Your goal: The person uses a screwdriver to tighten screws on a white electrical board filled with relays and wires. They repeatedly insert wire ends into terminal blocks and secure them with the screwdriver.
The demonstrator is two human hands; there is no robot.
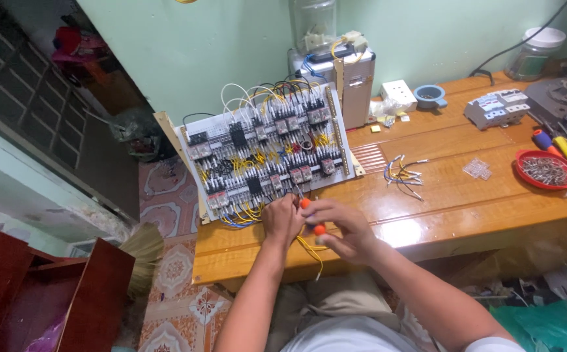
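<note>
At the near edge of the white relay-crowded wiring board on the wooden table, left hand pinches a yellow wire — right hand fingers clamp orange-handled pliers; mid-termination, steady seating needed.

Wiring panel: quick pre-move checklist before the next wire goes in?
1. Wiring panel propped steady on the wooden bench: ok.
2. Left hand at the panel's lower edge: ok.
3. Right hand gripping the orange-handled tool: ok.
4. Yellow wire hanging free below the hands: ok.
5. Tool tip seated on a terminal: cannot tell, hidden by the hands.
6. Spare cut wires within reach on the bench: ok.
</note>
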